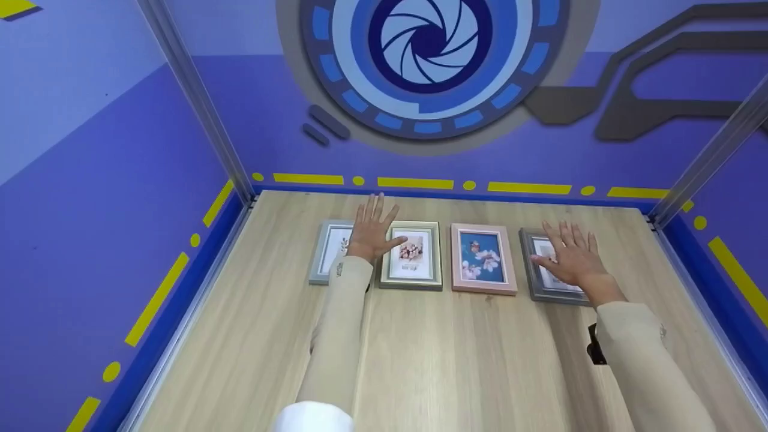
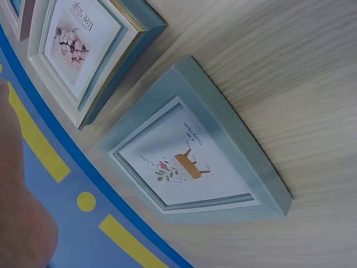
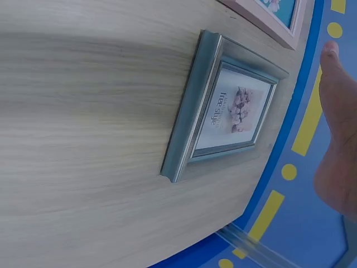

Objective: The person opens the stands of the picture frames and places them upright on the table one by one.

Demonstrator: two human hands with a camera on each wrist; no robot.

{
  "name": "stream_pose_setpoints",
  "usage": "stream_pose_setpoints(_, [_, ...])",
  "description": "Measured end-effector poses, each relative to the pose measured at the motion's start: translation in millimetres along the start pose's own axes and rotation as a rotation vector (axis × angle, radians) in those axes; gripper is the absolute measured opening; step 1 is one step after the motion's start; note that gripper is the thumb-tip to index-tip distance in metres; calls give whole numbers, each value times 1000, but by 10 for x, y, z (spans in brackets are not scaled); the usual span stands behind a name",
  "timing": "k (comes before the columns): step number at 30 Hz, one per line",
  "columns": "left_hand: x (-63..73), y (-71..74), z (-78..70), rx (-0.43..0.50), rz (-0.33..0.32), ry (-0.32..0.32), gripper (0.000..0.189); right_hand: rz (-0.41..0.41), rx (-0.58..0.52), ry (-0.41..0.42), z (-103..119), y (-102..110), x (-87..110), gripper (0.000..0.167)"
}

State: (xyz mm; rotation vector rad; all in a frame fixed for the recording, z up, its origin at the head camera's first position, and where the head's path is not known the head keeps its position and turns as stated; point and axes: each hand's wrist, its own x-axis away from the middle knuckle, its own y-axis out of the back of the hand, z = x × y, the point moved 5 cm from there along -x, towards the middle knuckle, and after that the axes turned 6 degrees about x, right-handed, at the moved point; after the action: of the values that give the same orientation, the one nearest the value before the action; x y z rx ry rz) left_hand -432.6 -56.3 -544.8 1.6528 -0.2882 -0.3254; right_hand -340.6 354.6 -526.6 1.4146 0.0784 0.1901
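Four picture frames would be several; they lie in a row on the wooden table (image 1: 444, 348). My left hand (image 1: 371, 235), fingers spread, hovers over the gap between the light blue frame (image 1: 324, 252) and the gold-rimmed frame (image 1: 412, 277). In the left wrist view, the blue frame (image 2: 184, 162) shows a plant print. A pink frame (image 1: 484, 259) with a blossom picture lies between the hands. Above the dark grey frame (image 1: 540, 288), my right hand (image 1: 573, 258) is spread, partly covering it. The right wrist view shows that grey frame (image 3: 228, 111) whole. Neither hand holds anything.
A purple back wall (image 1: 252, 108) with yellow dashes rises behind the frames. Side walls (image 1: 120, 198) with metal corner posts (image 1: 204, 102) bound the table left and right. Bare wood lies in front of the row.
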Motion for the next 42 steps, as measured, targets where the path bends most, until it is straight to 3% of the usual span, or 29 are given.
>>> stream_pose_setpoints(6, [-51, -62, -73, -84, 38, -1, 88, 17, -6, -16, -55, -30, 68, 86])
stream_pose_setpoints(14, [-178, -184, -430, -185, 112, -91, 81, 39, -11, -56, -249, -123, 233, 85])
stream_pose_setpoints(21, [-229, -232, -783, -72, 121, -136, 75, 51, -59, -55, -360, -254, 367, 86])
stream_pose_setpoints(27, [-274, -216, -1326, 92, 128, -211, 70, 90, -52, -96, -495, -325, 508, 79])
stream_pose_setpoints(31, [-228, -179, -1724, 160, 137, -263, 65, 106, -67, -109, -533, -389, 575, 78])
stream_pose_setpoints(34, [-166, -187, -2029, 268, 156, -283, 64, 106, -91, -133, -553, -426, 623, 77])
stream_pose_setpoints(38, [-67, -300, -2516, 427, 189, -357, 64, 118, -119, -203, -598, -496, 701, 74])
stream_pose_setpoints(42, [76, -492, -2966, 581, 264, -430, 65, 144, -129, -267, -618, -602, 769, 73])
